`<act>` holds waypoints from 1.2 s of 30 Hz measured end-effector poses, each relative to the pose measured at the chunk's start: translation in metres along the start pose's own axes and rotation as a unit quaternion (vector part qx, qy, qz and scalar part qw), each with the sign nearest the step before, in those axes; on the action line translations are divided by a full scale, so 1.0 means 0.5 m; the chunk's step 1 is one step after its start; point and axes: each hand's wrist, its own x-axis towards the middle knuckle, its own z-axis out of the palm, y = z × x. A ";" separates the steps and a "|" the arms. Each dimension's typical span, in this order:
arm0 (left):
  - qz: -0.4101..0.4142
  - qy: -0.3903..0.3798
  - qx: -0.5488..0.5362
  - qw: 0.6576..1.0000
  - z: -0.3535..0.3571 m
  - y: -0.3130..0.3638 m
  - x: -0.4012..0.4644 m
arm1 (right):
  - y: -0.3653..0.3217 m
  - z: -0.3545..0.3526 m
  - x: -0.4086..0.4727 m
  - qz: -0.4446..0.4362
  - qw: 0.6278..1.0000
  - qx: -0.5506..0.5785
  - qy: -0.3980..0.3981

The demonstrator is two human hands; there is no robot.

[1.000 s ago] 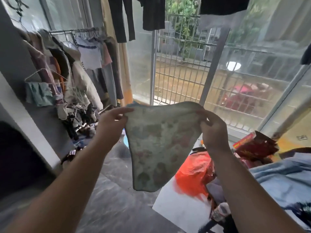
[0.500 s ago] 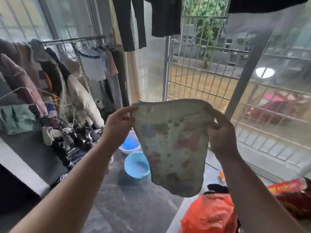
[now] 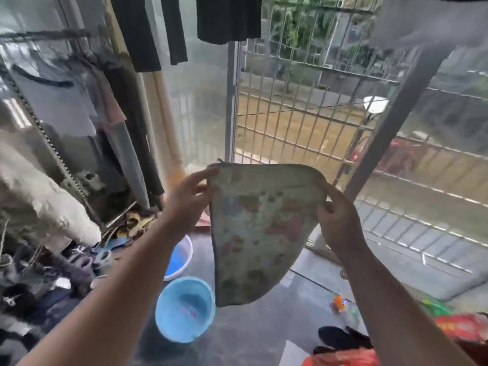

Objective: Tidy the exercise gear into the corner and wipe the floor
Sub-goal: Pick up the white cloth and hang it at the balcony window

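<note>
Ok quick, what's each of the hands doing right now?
Left hand: pinches the top left corner of the patterned cloth.
Right hand: pinches its top right corner.

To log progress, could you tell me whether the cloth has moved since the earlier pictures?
No, hardly: the patterned cloth still hangs with its top left corner just left of the grey window post; mainly the camera has shifted.
</note>
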 end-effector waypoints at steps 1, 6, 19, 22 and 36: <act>0.003 -0.020 0.010 1.000 0.006 -0.004 0.056 | 0.006 0.016 0.036 0.006 1.000 -0.007 0.013; -0.002 -0.085 0.029 0.996 0.071 -0.013 0.288 | 0.045 0.063 0.189 0.026 0.999 -0.030 0.020; 0.035 -0.174 0.059 0.982 0.400 -0.074 0.759 | 0.299 0.035 0.661 0.052 0.998 -0.014 0.034; 0.017 -0.170 0.057 0.984 0.488 -0.076 0.877 | 0.339 0.016 0.805 0.053 0.998 -0.011 0.020; -0.006 -0.159 0.015 0.987 0.678 -0.155 1.373 | 0.446 0.065 1.305 0.024 0.999 -0.023 0.011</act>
